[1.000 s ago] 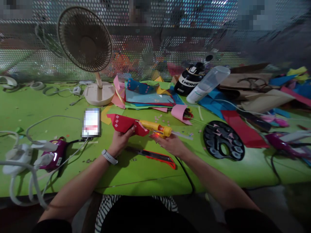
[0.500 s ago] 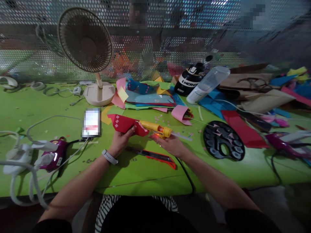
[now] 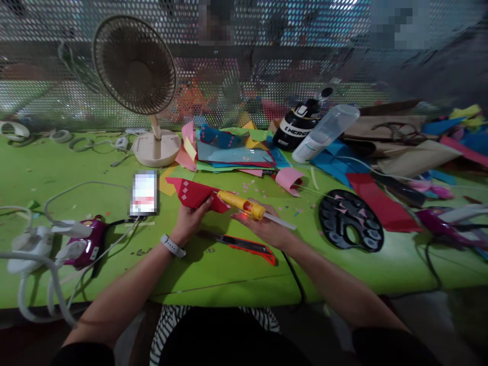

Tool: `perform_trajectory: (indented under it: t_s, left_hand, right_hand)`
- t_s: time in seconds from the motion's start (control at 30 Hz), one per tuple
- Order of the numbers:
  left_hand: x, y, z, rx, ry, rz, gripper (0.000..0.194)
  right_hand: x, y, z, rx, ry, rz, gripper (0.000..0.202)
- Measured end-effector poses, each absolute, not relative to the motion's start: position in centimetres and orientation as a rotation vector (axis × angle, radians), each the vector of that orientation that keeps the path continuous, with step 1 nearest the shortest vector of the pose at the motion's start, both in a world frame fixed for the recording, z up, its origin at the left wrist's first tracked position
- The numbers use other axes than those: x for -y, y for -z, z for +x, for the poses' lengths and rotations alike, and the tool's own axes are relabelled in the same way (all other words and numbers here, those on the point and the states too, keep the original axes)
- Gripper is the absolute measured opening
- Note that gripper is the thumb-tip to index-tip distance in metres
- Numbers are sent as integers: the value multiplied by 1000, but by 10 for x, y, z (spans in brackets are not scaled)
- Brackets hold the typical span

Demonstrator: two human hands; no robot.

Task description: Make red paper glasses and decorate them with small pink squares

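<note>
My left hand (image 3: 192, 215) is closed on a red paper piece (image 3: 193, 193) that carries a few small pink diamonds near its left end. In my right hand (image 3: 263, 223) is a yellow hot glue gun (image 3: 238, 202), with a red-orange light glowing at its body. Its nozzle meets the right part of the red paper; whether it touches I cannot tell. A pale glue stick (image 3: 281, 221) sticks out of the back of the gun. Below both hands, on the green table (image 3: 229, 279), lies an orange and black utility knife (image 3: 249, 246).
Left are a phone (image 3: 144, 194), a purple power strip (image 3: 86, 243) with cables, and a fan (image 3: 156, 147). A paper stack (image 3: 236, 155), a black bottle (image 3: 293, 131) and a clear bottle (image 3: 324, 134) stand behind. A black palette (image 3: 348, 221) lies right, near paper scraps.
The glue gun has tilted, its back end dropping slightly and its nozzle shifting a little left. The red paper has turned slightly in my left hand.
</note>
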State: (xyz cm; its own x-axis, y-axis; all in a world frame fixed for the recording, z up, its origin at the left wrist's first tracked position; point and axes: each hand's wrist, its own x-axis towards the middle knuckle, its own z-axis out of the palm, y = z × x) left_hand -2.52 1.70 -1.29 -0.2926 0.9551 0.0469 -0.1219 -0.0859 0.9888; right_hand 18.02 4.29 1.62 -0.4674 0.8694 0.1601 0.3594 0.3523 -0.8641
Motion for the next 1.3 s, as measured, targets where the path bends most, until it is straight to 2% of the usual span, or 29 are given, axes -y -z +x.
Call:
perform_trajectory:
  t_s: [0.13, 0.3, 0.6, 0.73, 0.87, 0.97, 1.03, 1.1, 1.3]
  left_hand:
    - [-17, 8, -23, -1253, -1575, 871, 35]
    - [-18, 1, -21, -1144, -1648, 749, 34]
    - [-29, 6, -27, -1063, -1704, 709, 32]
    - [-31, 4, -27, -1067, -1716, 699, 31]
    - [-31, 2, -26, -1078, -1717, 690, 31]
    - [-31, 3, -26, -1081, -1712, 695, 32]
    - [-32, 4, -26, -1086, -1700, 701, 33]
    - [-32, 4, -26, -1094, -1690, 705, 33]
    - [-32, 6, -28, -1123, -1675, 734, 34]
  right_hand:
    - [-43, -25, 197, 2066, -845, -1027, 29]
    - [-54, -31, 251, 2115, -340, -1200, 33]
    - [-75, 29, 410, 1787, 236, -1762, 52]
    - [-84, 47, 447, 1820, 153, -1889, 51]
    - [-77, 31, 448, 1937, 98, -1837, 46]
    - [-59, 9, 410, 1900, 180, -1738, 34]
    - [-46, 0, 370, 1906, 39, -1665, 33]
    - [-36, -1, 330, 2109, -262, -1624, 31]
    - [-33, 5, 287, 2431, -402, -1653, 25]
